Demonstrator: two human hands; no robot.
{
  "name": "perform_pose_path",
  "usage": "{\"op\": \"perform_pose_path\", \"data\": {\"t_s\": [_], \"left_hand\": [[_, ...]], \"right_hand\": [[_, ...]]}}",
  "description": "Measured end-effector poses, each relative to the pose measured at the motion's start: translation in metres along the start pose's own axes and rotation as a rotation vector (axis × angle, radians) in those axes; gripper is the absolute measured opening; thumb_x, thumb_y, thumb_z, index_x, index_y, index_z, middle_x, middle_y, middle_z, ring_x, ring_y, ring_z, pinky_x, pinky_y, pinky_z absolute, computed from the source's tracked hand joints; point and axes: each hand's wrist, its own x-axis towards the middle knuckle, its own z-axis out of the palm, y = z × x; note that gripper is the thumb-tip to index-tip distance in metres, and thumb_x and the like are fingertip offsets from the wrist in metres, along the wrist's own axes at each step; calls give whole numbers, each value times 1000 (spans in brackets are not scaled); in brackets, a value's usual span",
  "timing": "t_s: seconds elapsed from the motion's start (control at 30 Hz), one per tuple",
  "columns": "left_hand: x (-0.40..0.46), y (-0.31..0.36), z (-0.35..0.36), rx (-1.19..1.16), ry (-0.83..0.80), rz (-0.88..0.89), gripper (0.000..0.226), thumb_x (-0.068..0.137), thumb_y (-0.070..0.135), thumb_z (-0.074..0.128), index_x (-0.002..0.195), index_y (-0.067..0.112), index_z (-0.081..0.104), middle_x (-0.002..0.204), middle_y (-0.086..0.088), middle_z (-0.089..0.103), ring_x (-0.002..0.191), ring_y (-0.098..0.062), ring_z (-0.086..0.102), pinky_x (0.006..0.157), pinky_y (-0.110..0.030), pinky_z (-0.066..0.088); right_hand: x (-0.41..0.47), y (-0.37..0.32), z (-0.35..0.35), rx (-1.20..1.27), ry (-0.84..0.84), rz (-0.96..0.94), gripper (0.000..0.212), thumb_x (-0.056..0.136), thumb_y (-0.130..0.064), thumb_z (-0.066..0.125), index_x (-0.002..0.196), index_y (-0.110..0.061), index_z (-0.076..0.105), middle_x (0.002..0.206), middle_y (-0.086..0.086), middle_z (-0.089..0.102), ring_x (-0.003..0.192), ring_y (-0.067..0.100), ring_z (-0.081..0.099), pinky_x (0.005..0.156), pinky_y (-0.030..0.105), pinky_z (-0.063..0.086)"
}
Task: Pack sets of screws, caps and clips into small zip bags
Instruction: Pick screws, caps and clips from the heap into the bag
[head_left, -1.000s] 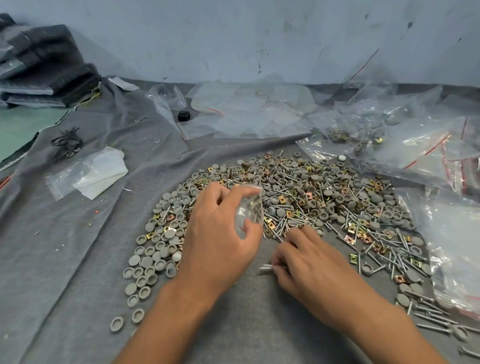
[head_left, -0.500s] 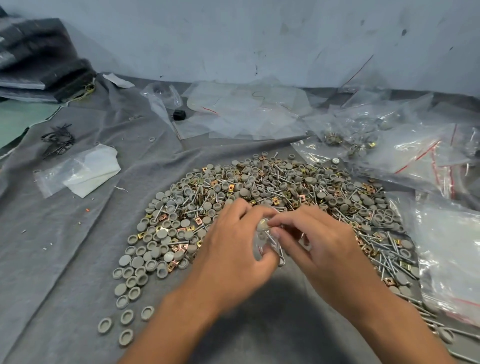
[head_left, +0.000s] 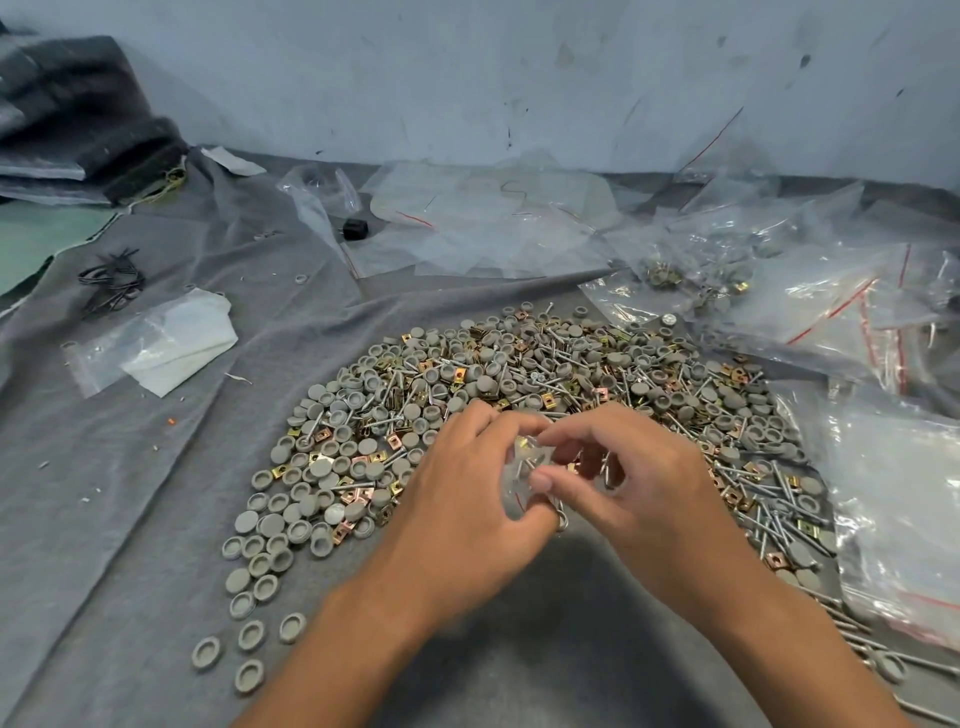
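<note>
Nearest the camera, both hands meet over the grey cloth (head_left: 130, 519) covering the tabletop, at the near edge of the heap. The left hand (head_left: 467, 514) curls its grip around a small clear zip bag (head_left: 519, 467), fingers and thumb clamped on its sides; inside, a gold clip and what look like screw shanks show through the plastic. The right hand (head_left: 639, 488) pinches at the bag's mouth with thumb and forefinger, the other fingers loosely bent. Behind them spreads the pile (head_left: 519, 374): round grey caps (head_left: 332, 467), square brass and copper clips (head_left: 457, 375), long silver screws (head_left: 779, 525), all mixed. Loose caps trail off to the near left. Farther right lie filled zip bags (head_left: 691, 280) with red seal lines, and empty clear bags (head_left: 493, 223) lie by the wall
</note>
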Motion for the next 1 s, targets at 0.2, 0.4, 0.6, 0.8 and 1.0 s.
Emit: {"op": "perform_pose_path", "data": {"t_s": [0.2,0.4,0.6,0.8,1.0], "left_hand": [[3,1,-25,-183,333,-29,41,81,39,56,122,31,62,103,20,52,93,4,53,77,-6,42],[4,1,-32,-29,435,-25,43,82,27,55,124,23,62,96,5,48,88,-6,48,76,-8,35],[4,-1,-19,71,263,-8,44,81,24,60,125,29,59,97,15,44,93,-5,46,80,-13,34],[3,-3,-18,80,248,-8,43,81,25,59,124,28,60,94,20,40,96,-2,45,83,-10,32],[2,-4,-16,119,173,-12,44,81,31,58,126,33,57,96,23,39,97,-1,44,83,-16,36]], "right_hand": [[-2,24,-9,-177,-96,299,11,91,-47,63,97,-39,62,87,-24,58,83,-3,56,69,13,43],[-7,23,19,-487,-268,413,27,89,-66,56,100,-42,58,92,-21,52,90,3,46,65,23,36],[-6,17,23,-567,-227,510,30,90,-66,55,96,-37,63,93,-17,58,92,9,52,66,28,35],[-6,17,20,-523,-311,512,18,92,-54,60,91,-36,63,87,-18,59,90,7,55,54,24,31],[-3,24,11,-240,-283,553,15,94,-44,64,83,-35,60,85,-16,60,78,0,56,67,27,47]]}}
